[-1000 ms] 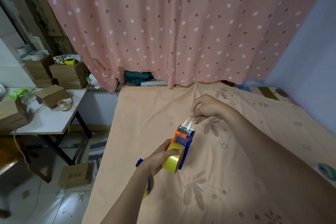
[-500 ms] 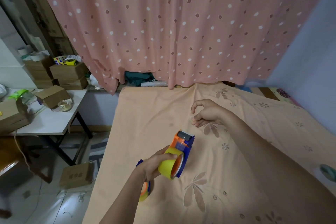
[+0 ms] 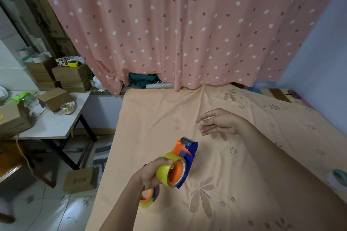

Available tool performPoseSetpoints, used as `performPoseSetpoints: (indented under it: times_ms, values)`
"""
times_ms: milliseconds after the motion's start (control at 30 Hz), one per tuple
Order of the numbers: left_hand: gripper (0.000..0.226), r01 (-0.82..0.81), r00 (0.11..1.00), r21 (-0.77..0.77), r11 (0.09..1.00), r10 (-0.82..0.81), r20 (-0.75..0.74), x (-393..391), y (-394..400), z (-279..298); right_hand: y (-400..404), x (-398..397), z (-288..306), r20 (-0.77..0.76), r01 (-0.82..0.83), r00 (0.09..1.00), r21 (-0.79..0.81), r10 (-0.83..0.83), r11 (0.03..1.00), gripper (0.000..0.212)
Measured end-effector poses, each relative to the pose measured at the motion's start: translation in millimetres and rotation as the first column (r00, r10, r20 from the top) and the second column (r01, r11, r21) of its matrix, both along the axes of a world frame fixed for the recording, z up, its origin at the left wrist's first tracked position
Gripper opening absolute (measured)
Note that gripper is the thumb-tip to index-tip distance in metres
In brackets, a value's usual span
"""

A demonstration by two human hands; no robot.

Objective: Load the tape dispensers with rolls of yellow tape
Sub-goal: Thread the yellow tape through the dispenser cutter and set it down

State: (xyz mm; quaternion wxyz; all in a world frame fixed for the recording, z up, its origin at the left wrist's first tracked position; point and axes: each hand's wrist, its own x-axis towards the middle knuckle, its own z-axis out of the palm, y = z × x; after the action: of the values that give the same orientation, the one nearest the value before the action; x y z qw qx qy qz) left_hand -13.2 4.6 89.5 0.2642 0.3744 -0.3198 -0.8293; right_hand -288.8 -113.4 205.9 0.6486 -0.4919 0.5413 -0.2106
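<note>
Blue-and-orange tape dispenser (image 3: 187,151) loaded with yellow tape roll (image 3: 170,172), tilted above bedsheet, second loaded dispenser (image 3: 147,198) beneath

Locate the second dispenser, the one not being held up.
In the head view the second dispenser lies on the bedsheet near its left edge, mostly hidden below the left hand, which grips the loaded dispenser.

The peach bedsheet (image 3: 244,165) lies bare from 12 to 3 o'clock of the loaded tape dispenser (image 3: 180,163), giving open passage. A second dispenser (image 3: 148,198) lies close at 7 o'clock; a tape roll (image 3: 339,176) sits far off at 3 o'clock.
</note>
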Motion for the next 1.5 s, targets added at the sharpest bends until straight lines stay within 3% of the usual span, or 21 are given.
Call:
performPoseSetpoints:
  times_ms: [167, 333, 467, 567, 667, 867, 1033, 1133, 1300, 1400, 1500]
  values:
    - [0.074, -0.040, 0.997, 0.031, 0.999, 0.042, -0.066, 6.7, -0.7, -2.3, 3.6, 1.6, -5.5, 0.091, -0.006, 0.996, -0.007, 0.006, 1.000, 0.020]
    - [0.063, -0.130, 0.977, 0.080, 0.988, 0.142, -0.158, 11.0, -1.6, -5.1, 7.1, -3.1, -10.8, 0.247, -0.055, 0.968, 0.034, 0.045, 0.998, 0.046]
    - [0.062, -0.173, 0.949, 0.105, 0.979, 0.194, -0.249, 10.2, -0.4, -2.8, 13.0, -4.9, -20.6, 0.182, -0.077, 0.979, -0.059, 0.086, 0.995, 0.028]
    - [0.067, -0.200, 0.931, 0.148, 0.969, 0.235, -0.279, 5.8, 2.0, 2.1, 20.8, 5.4, -32.7, 0.183, 0.040, 0.983, -0.175, -0.008, 0.984, 0.014]
    - [0.079, -0.240, 0.904, 0.246, 0.939, 0.309, -0.295, -0.9, 2.6, 8.3, 30.5, 17.0, -46.3, 0.176, 0.180, 0.976, -0.301, -0.132, 0.936, 0.014]
    - [0.077, -0.250, 0.840, 0.376, 0.892, 0.393, -0.373, -19.9, -2.5, 19.3, 49.3, 40.1, -70.5, 0.089, 0.338, 0.937, -0.476, -0.338, 0.812, 0.014]
    - [0.074, -0.276, 0.780, 0.452, 0.848, 0.473, -0.411, -31.9, -9.0, 17.8, 52.8, 55.5, -85.7, 0.070, 0.415, 0.899, -0.449, -0.432, 0.791, 0.013]
    - [0.072, -0.280, 0.757, 0.482, 0.830, 0.499, -0.421, -38.2, -13.4, 17.8, 55.1, 64.0, -91.3, -0.023, 0.416, 0.877, -0.462, -0.480, 0.783, 0.013]
    - [0.068, -0.308, 0.764, 0.484, 0.819, 0.516, -0.387, -46.4, -22.6, 7.7, 59.3, 75.2, -106.0, -0.060, 0.419, 0.867, -0.450, -0.495, 0.789, 0.018]
    - [0.059, -0.317, 0.786, 0.475, 0.821, 0.507, -0.354, -49.9, -28.4, 0.2, 61.2, 75.5, -117.4, -0.059, 0.467, 0.850, -0.374, -0.524, 0.801, 0.021]
    - [0.052, -0.343, 0.831, 0.435, 0.833, 0.485, -0.273, -53.3, -33.2, -10.2, 64.4, 74.1, -131.3, 0.003, 0.537, 0.837, -0.201, -0.547, 0.819, 0.027]
